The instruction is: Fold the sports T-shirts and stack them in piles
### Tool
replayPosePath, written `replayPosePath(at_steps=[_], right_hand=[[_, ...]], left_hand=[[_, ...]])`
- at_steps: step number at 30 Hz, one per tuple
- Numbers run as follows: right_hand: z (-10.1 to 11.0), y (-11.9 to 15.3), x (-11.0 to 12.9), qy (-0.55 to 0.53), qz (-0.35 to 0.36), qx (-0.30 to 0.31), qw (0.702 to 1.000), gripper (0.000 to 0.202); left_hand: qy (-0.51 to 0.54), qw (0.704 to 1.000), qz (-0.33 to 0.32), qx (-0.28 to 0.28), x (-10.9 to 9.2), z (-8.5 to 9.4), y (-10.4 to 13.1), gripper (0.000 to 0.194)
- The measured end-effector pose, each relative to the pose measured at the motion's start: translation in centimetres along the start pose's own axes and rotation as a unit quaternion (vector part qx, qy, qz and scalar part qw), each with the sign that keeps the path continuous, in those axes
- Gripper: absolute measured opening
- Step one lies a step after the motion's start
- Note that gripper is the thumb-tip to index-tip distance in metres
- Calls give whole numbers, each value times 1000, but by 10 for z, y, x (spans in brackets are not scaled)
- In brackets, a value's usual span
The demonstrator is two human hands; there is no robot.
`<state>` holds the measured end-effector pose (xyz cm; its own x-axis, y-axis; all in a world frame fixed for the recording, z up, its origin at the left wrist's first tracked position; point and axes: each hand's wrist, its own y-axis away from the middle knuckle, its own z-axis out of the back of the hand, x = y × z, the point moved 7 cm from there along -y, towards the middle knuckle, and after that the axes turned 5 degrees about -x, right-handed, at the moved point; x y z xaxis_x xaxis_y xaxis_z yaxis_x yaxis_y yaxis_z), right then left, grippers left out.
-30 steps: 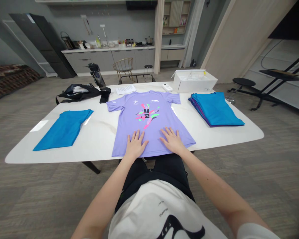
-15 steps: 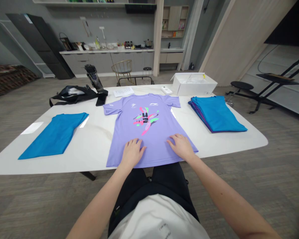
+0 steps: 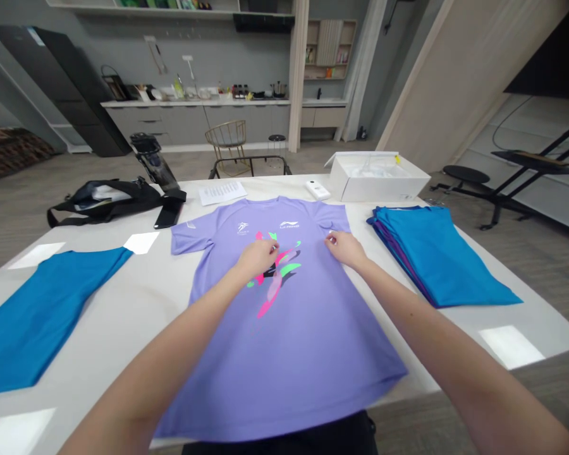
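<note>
A lavender T-shirt [image 3: 294, 354] lies spread on the white table, printed front up, its hem toward me. Over the colourful chest print, my left hand [image 3: 260, 256] has its fingers curled together; the forearm crosses the shirt's left side. Close to the right underarm and sleeve, my right hand [image 3: 346, 248] is closed with thumb and fingertips together. Any cloth between the fingertips of either hand is too small to make out. The shirt looks mostly flat, with small creases by the right sleeve.
A folded blue garment [image 3: 42, 309] lies at left, and a stack of blue and purple garments [image 3: 446, 253] at right. Behind the shirt are a paper sheet [image 3: 222, 193], a small white device [image 3: 317, 189], a white box [image 3: 379, 180], a phone [image 3: 168, 212] and a black bag [image 3: 109, 199].
Both hands have moved from the shirt's lower part up to the chest, and their spread fingers have closed. My view has come closer to the table.
</note>
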<state>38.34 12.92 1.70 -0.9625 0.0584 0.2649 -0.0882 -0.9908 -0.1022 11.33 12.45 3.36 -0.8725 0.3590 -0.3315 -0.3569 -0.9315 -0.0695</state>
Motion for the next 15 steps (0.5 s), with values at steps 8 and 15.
replayPosePath(at_steps=[8,15], right_hand=[[-2,-133,-66,18,-125,-52,991,41],[-22,-177,-108,35,-156,-28,987,48]], left_hand=[[24,999,29,-29,24,-23,-184,36],[29,999,9,-32,14,-59,-275,42]])
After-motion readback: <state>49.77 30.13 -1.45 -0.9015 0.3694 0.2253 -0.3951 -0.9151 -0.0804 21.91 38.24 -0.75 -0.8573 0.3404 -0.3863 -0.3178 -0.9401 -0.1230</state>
